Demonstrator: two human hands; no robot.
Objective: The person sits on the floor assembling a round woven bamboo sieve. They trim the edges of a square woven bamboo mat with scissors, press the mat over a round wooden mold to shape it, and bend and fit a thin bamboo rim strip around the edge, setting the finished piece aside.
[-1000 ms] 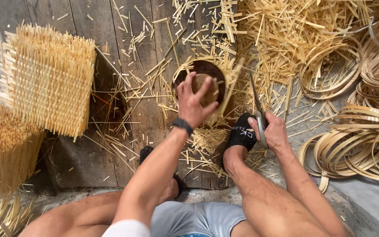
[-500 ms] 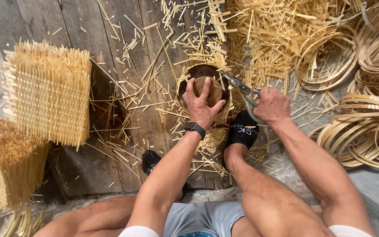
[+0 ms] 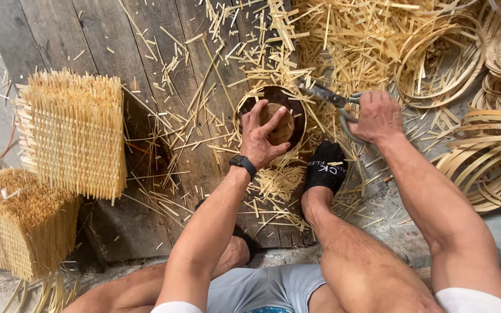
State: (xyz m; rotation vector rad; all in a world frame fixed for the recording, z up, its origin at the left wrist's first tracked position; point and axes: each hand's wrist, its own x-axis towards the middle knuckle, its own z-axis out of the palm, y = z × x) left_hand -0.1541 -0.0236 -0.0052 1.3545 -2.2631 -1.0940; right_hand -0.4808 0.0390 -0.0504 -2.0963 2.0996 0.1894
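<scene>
Change: shears (image 3: 327, 95) are now lying low and pointing at the rim of the round woven basket (image 3: 273, 119); a second ago they were standing more upright, away from it.
Meaning: trimming of the rim looks about to start.
Left hand (image 3: 262, 136): fingers are spreading over the basket, pressing it down on the plank floor (image 3: 88, 40).
Right hand (image 3: 378, 116): curling closed around the shears' handles.
Basket place: sitting by the black sock (image 3: 326, 168).
Labels: white letters are showing on the sock; too small elsewhere.
Nearby: square woven panels (image 3: 71, 133), cane coils (image 3: 488, 156).
</scene>
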